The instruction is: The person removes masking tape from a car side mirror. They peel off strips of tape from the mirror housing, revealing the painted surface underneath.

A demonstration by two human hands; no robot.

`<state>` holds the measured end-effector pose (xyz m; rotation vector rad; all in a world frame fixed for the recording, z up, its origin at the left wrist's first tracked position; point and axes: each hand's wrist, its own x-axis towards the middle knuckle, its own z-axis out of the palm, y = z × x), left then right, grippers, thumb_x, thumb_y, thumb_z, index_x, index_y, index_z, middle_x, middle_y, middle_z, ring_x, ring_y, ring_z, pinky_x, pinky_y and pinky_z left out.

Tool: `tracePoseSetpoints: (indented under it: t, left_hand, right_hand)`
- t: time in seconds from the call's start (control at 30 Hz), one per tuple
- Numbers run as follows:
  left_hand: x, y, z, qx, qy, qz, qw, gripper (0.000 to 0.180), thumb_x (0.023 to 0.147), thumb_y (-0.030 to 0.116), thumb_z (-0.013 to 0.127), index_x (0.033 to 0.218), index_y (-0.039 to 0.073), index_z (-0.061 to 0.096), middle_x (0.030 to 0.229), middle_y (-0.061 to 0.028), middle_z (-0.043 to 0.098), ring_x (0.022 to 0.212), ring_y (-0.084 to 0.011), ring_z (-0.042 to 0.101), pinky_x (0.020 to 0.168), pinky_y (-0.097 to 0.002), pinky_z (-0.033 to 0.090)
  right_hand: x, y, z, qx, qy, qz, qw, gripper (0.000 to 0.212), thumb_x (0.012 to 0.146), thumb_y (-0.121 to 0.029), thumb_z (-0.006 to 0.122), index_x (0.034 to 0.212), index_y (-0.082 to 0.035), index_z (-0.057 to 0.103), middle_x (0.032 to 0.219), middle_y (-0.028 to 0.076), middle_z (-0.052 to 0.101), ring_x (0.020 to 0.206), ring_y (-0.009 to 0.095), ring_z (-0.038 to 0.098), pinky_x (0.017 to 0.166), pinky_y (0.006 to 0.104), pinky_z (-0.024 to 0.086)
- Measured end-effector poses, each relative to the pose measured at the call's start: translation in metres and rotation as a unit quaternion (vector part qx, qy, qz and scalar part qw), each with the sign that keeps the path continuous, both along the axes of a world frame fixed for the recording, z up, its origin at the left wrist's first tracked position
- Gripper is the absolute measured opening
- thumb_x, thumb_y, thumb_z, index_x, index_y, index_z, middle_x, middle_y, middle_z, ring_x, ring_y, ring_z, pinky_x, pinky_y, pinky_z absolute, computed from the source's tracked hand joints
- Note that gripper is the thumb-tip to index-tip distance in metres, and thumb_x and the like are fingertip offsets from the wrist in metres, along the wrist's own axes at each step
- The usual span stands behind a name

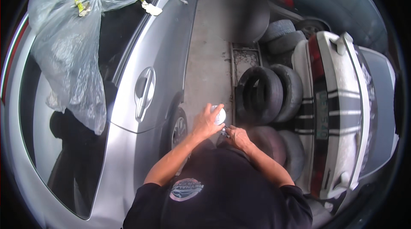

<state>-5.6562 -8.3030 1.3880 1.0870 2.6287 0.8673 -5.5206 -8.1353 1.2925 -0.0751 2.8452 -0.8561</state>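
In front of my body, my left hand (207, 120) is closed around a small white round-topped container (219, 115), its fingers curled over the rim. My right hand (238, 137) sits just below and to the right, fingers wrapped round a small metallic piece (224, 132) at the container's lower side. The two parts look like a spray gun with its cup, though my fingers hide most of it and I cannot be sure. Both hands are over the gap beside a silver car (165, 53).
A clear plastic bag (70, 53) hangs over the car's window, beside the door handle (144, 94). To the right lie several worn tyres (261, 94) next to a white car with dark stripes (342, 143). A strip of concrete floor (208, 66) runs ahead between them.
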Motion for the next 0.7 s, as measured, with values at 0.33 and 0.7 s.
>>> tracePoseSetpoints:
  t: [0.33, 0.7]
  left_hand:
    - [-0.471, 0.185, -0.079, 0.136, -0.104, 0.027, 0.985, 0.077, 0.084, 0.025, 0.079, 0.151, 0.012, 0.043, 0.142, -0.0211, 0.048, 0.118, -0.0394, 0.059, 0.097, -0.0454, 0.051]
    - [-1.090, 0.431, -0.097, 0.087, -0.245, -0.077, 0.963, 0.038, 0.103, 0.022, 0.054, 0.135, 0.003, 0.059, 0.128, -0.0182, 0.065, 0.121, -0.0347, 0.061, 0.104, -0.0429, 0.047]
  right_hand:
    - [-0.482, 0.218, -0.052, -0.027, 0.056, -0.076, 0.995, 0.025, 0.082, -0.019, 0.074, 0.101, -0.004, 0.071, 0.093, 0.014, 0.067, 0.082, 0.037, 0.069, 0.070, 0.0460, 0.056]
    - [-0.959, 0.528, -0.074, 0.051, -0.030, -0.263, 0.963, 0.028, 0.083, -0.023, 0.075, 0.098, 0.000, 0.071, 0.096, 0.019, 0.070, 0.088, 0.042, 0.068, 0.076, 0.0490, 0.054]
